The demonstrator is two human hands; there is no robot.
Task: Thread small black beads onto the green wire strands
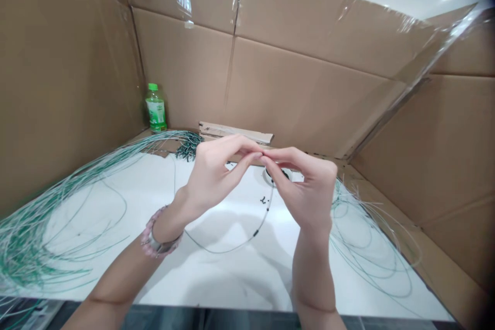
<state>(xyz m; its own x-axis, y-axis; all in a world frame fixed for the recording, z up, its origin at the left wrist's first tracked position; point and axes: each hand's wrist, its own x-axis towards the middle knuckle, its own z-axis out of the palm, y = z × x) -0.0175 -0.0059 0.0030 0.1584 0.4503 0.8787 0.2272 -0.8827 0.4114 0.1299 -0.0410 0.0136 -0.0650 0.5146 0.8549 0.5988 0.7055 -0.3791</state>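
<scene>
My left hand (218, 167) and my right hand (301, 180) meet fingertip to fingertip above the white tabletop (232, 281). Both are closed in a pinch, thumb against fingers. Whatever lies between the fingertips is too small or hidden to make out. A thin wire (220, 252) with small dark pieces along it curves below my hands. One side of it runs up behind my right thumb; the other passes behind my left wrist. Just beyond my right thumb is a small round white dish (267, 177) with dark contents, partly covered. Tiny black pieces (264, 200) lie on the tabletop near it.
A large bundle of green and white wires (34, 237) spreads over the left side, its dark ends (188, 145) gathered at the back. More loose wires (367, 247) coil at right. Cardboard walls (309, 98) surround the table. A green bottle (156, 111) stands in the back left corner.
</scene>
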